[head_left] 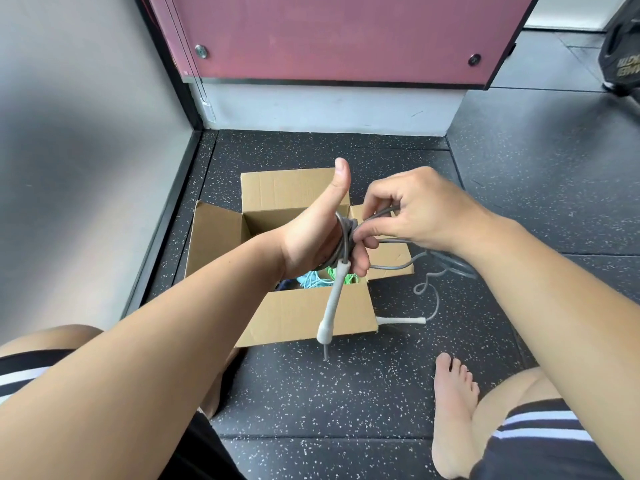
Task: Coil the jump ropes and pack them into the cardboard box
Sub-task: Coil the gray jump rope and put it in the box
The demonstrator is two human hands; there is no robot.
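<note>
Left forearm (156,341) foremost, gripping grey jump rope (347,237) coils wound round left hand (311,237), thumb up, above cardboard box (304,317). Pinching loose strand in right hand (415,213), fingers curled. Dangling one white handle (333,299) below fist; second handle (401,320) lying on floor (346,393) beside box. Coloured ropes (311,280) inside.

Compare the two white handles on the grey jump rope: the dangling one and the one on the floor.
The dangling handle hangs nearly upright in front of the cardboard box; the floor handle lies flat on the floor beside the box's corner. The grey rope above the dangling handle is wound into a coil; off the floor handle it trails loose. Both are slim, white and on one rope.
</note>
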